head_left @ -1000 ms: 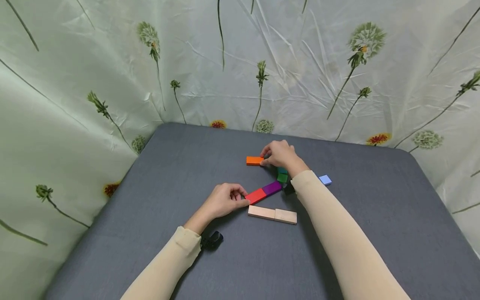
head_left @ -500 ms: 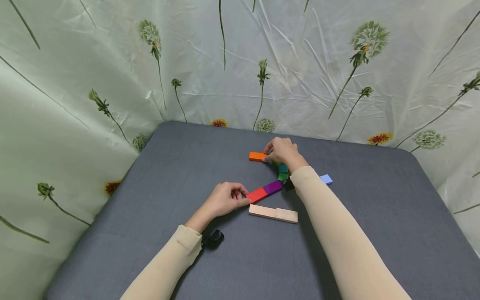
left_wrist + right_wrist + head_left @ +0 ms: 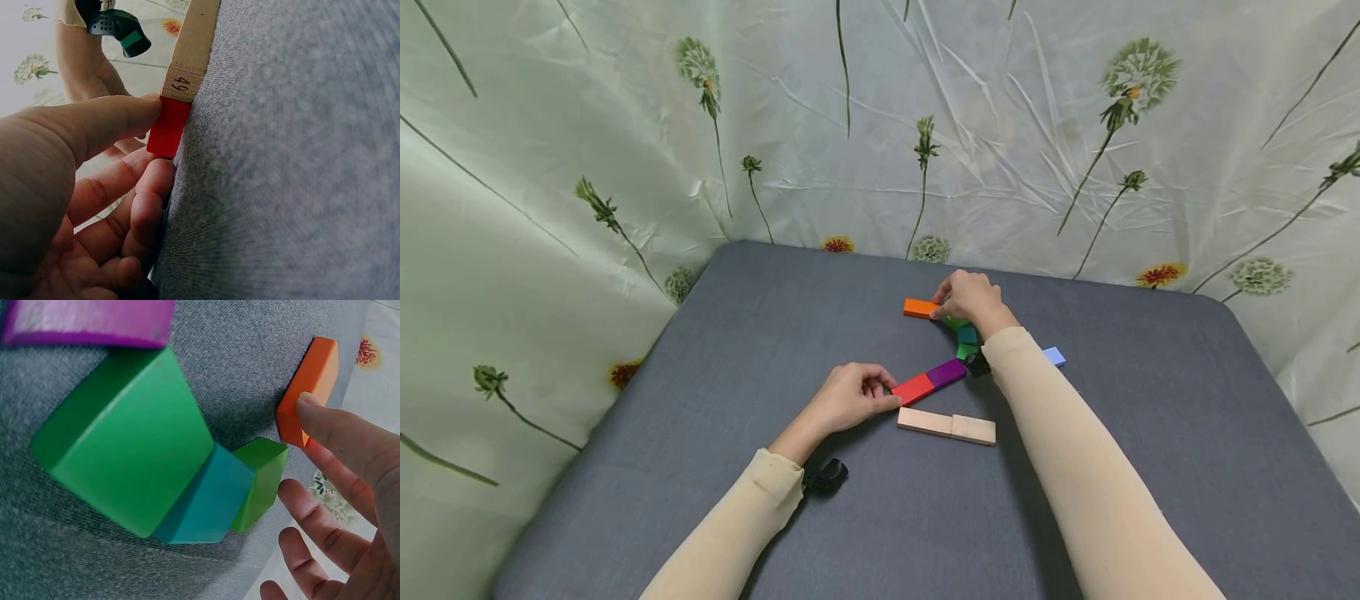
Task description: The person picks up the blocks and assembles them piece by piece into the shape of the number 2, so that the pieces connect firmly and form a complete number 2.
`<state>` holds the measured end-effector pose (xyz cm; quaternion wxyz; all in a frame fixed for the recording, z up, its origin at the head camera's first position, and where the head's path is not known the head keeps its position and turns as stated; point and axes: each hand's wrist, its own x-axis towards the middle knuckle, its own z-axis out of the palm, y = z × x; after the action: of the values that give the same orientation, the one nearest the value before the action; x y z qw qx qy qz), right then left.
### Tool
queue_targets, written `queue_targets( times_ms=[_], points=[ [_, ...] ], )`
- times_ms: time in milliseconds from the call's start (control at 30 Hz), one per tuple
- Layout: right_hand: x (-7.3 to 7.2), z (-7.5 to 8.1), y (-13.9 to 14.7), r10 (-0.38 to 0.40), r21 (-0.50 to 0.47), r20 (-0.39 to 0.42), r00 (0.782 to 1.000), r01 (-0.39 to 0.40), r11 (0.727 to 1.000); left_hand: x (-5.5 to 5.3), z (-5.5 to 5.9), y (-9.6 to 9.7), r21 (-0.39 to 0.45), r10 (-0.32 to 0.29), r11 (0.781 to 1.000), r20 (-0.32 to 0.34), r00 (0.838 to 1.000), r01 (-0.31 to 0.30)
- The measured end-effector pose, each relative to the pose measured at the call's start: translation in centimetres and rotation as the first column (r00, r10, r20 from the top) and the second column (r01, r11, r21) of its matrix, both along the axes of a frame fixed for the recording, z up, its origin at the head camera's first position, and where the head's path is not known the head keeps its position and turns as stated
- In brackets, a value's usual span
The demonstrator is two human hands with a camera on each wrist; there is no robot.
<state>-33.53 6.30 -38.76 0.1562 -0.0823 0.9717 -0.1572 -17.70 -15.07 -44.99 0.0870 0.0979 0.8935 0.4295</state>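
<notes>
My left hand (image 3: 848,398) pinches the near left end of a flat red block (image 3: 912,389) between thumb and fingers. A purple block (image 3: 947,373) lies end to end with the red one, in a slanting line. Farther back, my right hand (image 3: 972,298) pinches the right end of an orange block (image 3: 919,308), thumb on its near side in the right wrist view. Between purple and orange, a green block (image 3: 134,447), a teal block (image 3: 209,500) and a light green block (image 3: 261,481) form a curved row. The orange block stands slightly apart from the light green one.
Two plain wooden blocks (image 3: 923,422) lie end to end in front of the red block; a number is printed on one in the left wrist view. A light blue block (image 3: 1055,357) shows behind the right sleeve. Flower-patterned cloth (image 3: 880,125) hangs along the grey table's (image 3: 775,317) back edge.
My right hand has slid the orange block a little to the right and away, nearer the light green block. The left hand and the red block have stayed in place.
</notes>
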Motion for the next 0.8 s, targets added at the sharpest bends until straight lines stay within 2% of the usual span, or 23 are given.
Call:
queue_targets(
  times_ms=[367, 800],
  points=[
    [-0.10, 0.24, 0.07, -0.037, 0.014, -0.004, 0.999, 0.037, 0.999, -0.01, -0.11, -0.03, 0.000, 0.007, 1.000, 0.009, 1.000, -0.007],
    [0.07, 0.45, 0.62, -0.040, -0.002, 0.008, 0.999, 0.040, 0.999, -0.05, -0.03, -0.05, -0.002, 0.003, 1.000, 0.011, 1.000, -0.003]
  ],
)
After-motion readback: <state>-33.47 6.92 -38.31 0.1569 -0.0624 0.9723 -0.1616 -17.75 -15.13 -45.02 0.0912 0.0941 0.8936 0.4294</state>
